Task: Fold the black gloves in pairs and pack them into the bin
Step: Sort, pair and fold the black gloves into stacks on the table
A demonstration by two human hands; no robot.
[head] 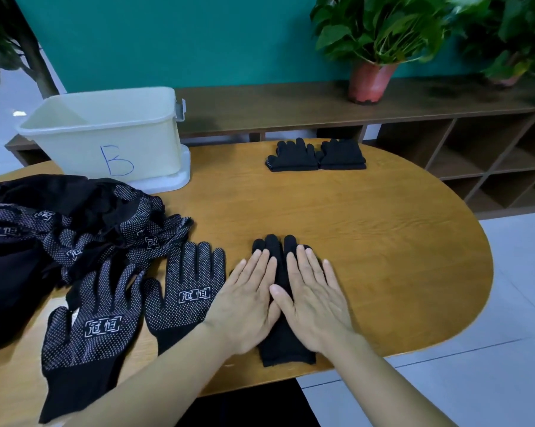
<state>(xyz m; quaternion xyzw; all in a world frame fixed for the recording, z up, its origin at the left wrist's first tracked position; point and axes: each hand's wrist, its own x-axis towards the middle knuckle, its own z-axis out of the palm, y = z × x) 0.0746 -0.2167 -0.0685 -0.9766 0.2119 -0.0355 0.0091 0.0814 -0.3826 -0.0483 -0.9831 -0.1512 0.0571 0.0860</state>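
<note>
Black knit glove pair lies stacked on oval wooden table; left hand and right hand press flat, fingers straight, grasping nothing, likely smoothing before the fold.

Matt black cloth gloves on a smooth wooden table, beside a pale plastic bin.
The table is honey-coloured wood with visible grain and a soft sheen. The gloves are dull knitted cloth, their palms studded with small white dots and a white printed mark. The folded pairs show plain matt knit. The bin is smooth cream plastic. The shelf behind is dark, matt wood.
</note>
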